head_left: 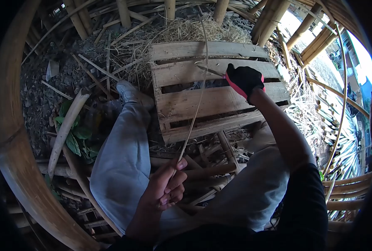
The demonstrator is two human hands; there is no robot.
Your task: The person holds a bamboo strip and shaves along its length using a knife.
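My left hand (167,184), bare, is closed around the lower end of a thin bamboo strip (197,106), which runs up and away over a slatted wooden crate (194,102). My right hand (244,81) wears a black and red glove and is wrapped round the handle of a knife (210,71). The knife's blade points left, with its tip close to the strip above the crate's slats. Whether blade and strip touch, I cannot tell.
Thick bamboo poles (31,184) curve along the left. A cut bamboo piece (67,129) leans beside green leaves (73,142). Straw shavings (194,31) lie behind the crate. Many bamboo sticks (345,146) are piled at the right. My legs flank the crate's near side.
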